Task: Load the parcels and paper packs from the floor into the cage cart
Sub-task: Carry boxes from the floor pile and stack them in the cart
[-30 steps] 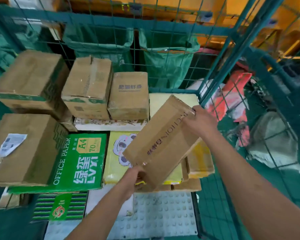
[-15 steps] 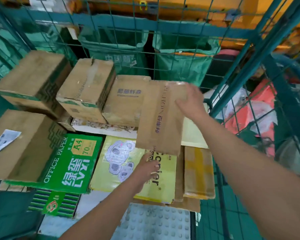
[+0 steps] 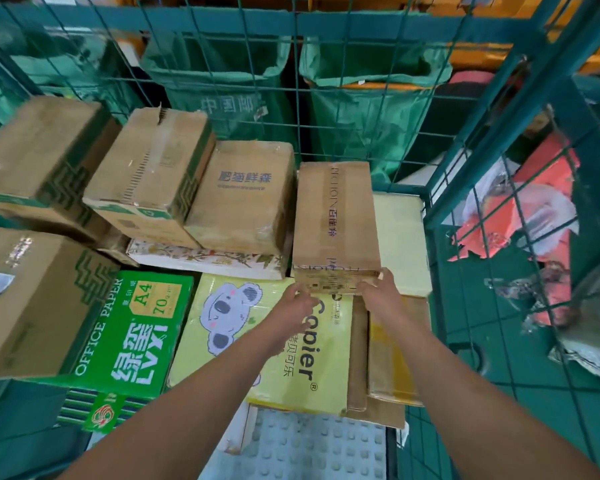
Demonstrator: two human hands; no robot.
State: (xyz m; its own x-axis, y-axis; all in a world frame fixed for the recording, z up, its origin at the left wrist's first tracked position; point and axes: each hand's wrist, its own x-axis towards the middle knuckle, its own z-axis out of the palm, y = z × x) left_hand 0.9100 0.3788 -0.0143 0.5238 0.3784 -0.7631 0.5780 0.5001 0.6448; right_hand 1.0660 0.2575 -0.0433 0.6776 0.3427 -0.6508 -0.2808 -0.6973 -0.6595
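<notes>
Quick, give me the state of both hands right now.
Left hand: open, fingertips at the near end of the narrow brown parcel.
Right hand: open, fingers pressing that same end.

head view, looking down, close above cart [image 3: 499,109]

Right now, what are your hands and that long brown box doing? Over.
Both hands, left and right, touch the near end of the long brown box. Box lies flat in the cage cart. Nothing blocking.
</notes>
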